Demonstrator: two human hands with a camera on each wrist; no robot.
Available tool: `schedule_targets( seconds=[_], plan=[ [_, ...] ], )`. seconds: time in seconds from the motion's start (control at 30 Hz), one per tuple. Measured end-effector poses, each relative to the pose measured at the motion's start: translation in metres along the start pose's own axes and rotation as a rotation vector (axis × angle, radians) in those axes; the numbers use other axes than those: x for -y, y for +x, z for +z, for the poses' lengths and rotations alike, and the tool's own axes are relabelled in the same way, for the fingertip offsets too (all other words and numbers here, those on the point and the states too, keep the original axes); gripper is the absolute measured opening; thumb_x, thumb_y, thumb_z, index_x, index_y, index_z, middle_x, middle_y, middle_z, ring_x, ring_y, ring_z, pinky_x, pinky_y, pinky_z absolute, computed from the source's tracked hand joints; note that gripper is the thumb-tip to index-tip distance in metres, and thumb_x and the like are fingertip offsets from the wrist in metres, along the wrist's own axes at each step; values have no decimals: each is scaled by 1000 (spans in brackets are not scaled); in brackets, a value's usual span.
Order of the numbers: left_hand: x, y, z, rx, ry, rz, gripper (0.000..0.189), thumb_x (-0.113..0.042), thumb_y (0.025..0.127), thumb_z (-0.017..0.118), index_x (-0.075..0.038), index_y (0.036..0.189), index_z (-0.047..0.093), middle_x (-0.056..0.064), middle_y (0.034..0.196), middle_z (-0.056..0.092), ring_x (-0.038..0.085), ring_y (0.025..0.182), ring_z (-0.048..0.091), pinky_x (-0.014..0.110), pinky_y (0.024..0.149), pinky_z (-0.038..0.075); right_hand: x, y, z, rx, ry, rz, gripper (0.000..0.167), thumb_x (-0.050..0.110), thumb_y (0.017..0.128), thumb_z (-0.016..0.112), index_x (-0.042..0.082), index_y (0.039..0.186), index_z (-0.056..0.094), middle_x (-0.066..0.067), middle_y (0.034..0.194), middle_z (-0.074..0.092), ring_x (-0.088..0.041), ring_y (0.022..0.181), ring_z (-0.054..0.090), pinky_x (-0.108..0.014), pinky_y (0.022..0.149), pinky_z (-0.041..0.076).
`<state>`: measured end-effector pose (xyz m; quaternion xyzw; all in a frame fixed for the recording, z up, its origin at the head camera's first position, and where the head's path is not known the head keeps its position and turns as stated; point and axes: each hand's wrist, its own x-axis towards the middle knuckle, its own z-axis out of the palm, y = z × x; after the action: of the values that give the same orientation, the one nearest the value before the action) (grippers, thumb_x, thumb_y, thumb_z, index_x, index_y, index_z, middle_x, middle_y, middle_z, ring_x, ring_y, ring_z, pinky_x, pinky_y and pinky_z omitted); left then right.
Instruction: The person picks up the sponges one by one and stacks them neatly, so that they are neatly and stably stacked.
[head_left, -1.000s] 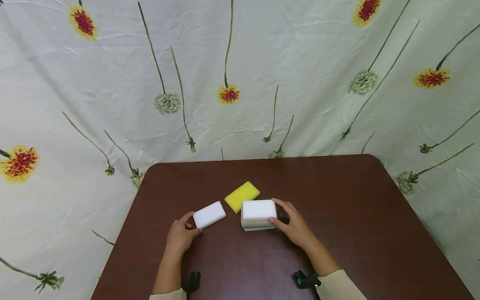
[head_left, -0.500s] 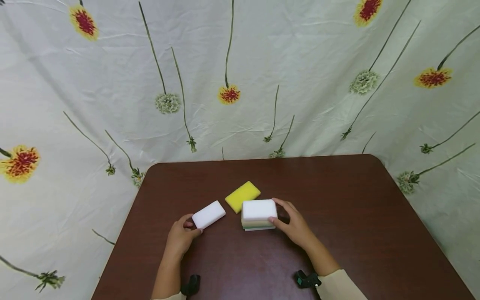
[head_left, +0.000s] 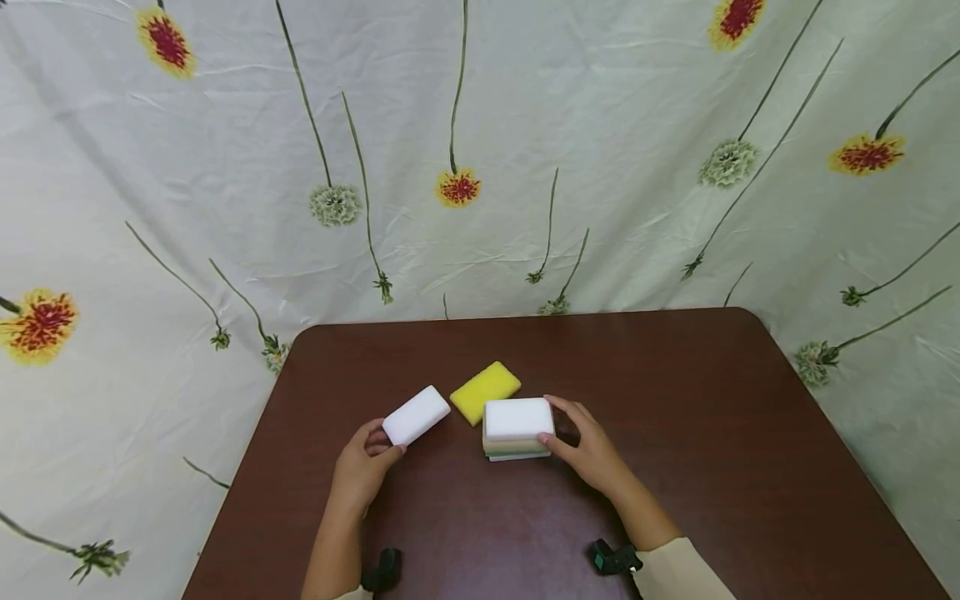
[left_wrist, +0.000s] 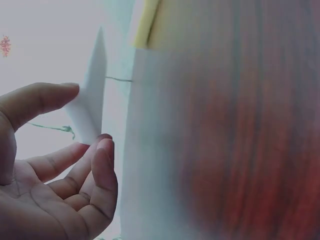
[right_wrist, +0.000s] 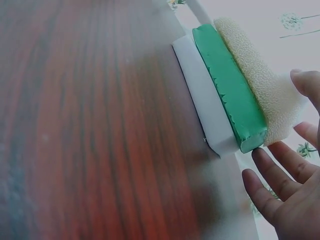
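Observation:
My left hand (head_left: 360,471) pinches a smooth white sponge (head_left: 417,415) between thumb and fingers, tilted and held above the table. Seen from the left wrist, that sponge (left_wrist: 91,95) appears edge-on. On the other side, my right hand (head_left: 596,454) grips the right end of the white sponge (head_left: 517,419) that tops a stack, thumb at the front corner and a finger at the back. Beneath it, in the right wrist view, lie a cream porous sponge (right_wrist: 257,75), a green block (right_wrist: 230,92) and a white block (right_wrist: 202,95). A yellow sponge (head_left: 480,387) lies flat behind the stack.
Everything stands on a dark brown table (head_left: 660,375) with rounded far corners. A white cloth (head_left: 622,150) printed with flowers hangs behind it. Black bands with small devices (head_left: 384,571) sit on both wrists.
The left hand has raised and tilted its white sponge, which now appears farther up the head view. My right hand, the stack and the yellow sponge have stayed put.

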<state>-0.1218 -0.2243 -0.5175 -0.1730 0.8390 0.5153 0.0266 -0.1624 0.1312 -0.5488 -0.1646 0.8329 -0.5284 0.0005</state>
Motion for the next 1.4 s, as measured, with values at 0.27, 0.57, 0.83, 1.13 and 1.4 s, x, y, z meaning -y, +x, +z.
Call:
schedule_targets(
  seconds=[0.27,0.57,0.83,1.13,1.4],
  plan=[
    [-18,-5,-1,8,-95,27,62,-13,91,72,-9,147,47,16,139,57,27,120,57,25,86,46,0,0,0,-2,11,-15,64,30,91,76,14,147,51,-7,139,55,-25,125,57,-45,101,53],
    [-32,-12,3,55,-151,62,60,-16,91,74,-15,145,50,16,139,60,28,128,55,32,89,41,-1,1,0,0,7,-13,63,30,91,76,14,147,51,-8,139,55,-27,126,56,-46,102,52],
    [-42,-17,15,90,-167,71,61,-17,89,75,-22,145,51,18,132,64,30,122,55,31,84,42,0,1,-1,2,3,-2,62,30,91,76,16,146,52,-8,139,55,-26,126,57,-46,103,51],
    [-51,-21,32,120,-198,100,62,-14,87,76,-23,145,53,19,128,64,29,96,69,31,78,47,0,3,-1,5,12,8,62,30,91,77,15,146,52,-8,139,55,-27,126,57,-47,103,51],
    [-58,-19,50,158,-234,132,63,-10,86,75,-22,145,55,13,131,60,32,91,69,30,77,50,-1,3,-1,-4,0,-9,63,29,90,77,15,146,53,-8,137,56,-27,124,58,-47,101,53]
  ],
)
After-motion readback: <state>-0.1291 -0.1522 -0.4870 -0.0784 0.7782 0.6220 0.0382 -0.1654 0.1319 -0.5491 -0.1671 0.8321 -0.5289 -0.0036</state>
